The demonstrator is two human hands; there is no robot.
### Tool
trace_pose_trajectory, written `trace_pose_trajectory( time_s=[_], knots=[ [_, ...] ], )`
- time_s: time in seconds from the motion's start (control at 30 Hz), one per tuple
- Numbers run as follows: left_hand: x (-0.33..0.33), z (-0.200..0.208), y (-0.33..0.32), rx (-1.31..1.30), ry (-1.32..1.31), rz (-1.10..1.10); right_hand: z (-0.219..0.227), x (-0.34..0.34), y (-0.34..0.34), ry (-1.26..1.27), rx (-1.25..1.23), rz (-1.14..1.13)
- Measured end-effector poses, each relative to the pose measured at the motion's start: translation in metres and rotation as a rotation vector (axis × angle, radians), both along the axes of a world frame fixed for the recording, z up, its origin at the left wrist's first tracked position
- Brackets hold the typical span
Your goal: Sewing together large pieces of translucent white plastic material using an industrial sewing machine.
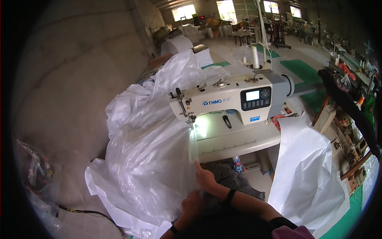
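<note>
A large, crumpled, partly see-through white plastic sheet (147, 159) hangs over the left end of the sewing machine (223, 97) and runs up under its needle area, where a lamp shines. My right hand (206, 178) is closed on the sheet's right edge, just in front of the machine bed's front corner. Lower down and to the left, my left hand (191, 203) is against the same sheet; it is blurred and its fingers do not show clearly. A small black thread snipper (227, 121) lies on the machine bed.
White sheeting (306, 171) drapes down at the right of the machine. A thread cone (255, 57) stands behind it. Checked cloth (234, 179) lies below the bed. A bare wall (71, 79) rises at the left, and a black cable (93, 212) crosses the floor.
</note>
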State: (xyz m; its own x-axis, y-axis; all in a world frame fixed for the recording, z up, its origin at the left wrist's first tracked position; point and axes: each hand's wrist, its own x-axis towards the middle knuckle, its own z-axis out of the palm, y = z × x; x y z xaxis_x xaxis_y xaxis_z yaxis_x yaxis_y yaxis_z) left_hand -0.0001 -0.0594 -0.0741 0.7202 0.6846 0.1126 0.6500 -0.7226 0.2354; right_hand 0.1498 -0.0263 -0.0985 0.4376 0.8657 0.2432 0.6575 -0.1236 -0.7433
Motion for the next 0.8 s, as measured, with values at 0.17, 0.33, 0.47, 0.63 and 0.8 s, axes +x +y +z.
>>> trace_pose_trajectory(
  time_s=[0.17,0.33,0.47,0.63,0.8],
  knots=[
    [0.000,-0.010,0.021,0.240,0.013,0.021,0.013,0.000,0.036,0.083,-0.018,-0.002],
    [0.001,0.005,0.036,0.209,-0.188,0.087,0.027,0.014,0.062,0.054,-0.107,-0.007],
    [0.010,0.017,0.047,0.220,-0.204,0.063,0.032,0.026,0.071,0.061,-0.184,0.001],
    [0.024,0.029,0.068,0.280,-0.316,0.008,0.031,0.029,0.073,0.183,-0.159,-0.082],
    [0.062,0.048,0.120,0.142,-0.623,-0.129,0.022,0.033,0.066,0.434,0.030,-0.156]
  ],
)
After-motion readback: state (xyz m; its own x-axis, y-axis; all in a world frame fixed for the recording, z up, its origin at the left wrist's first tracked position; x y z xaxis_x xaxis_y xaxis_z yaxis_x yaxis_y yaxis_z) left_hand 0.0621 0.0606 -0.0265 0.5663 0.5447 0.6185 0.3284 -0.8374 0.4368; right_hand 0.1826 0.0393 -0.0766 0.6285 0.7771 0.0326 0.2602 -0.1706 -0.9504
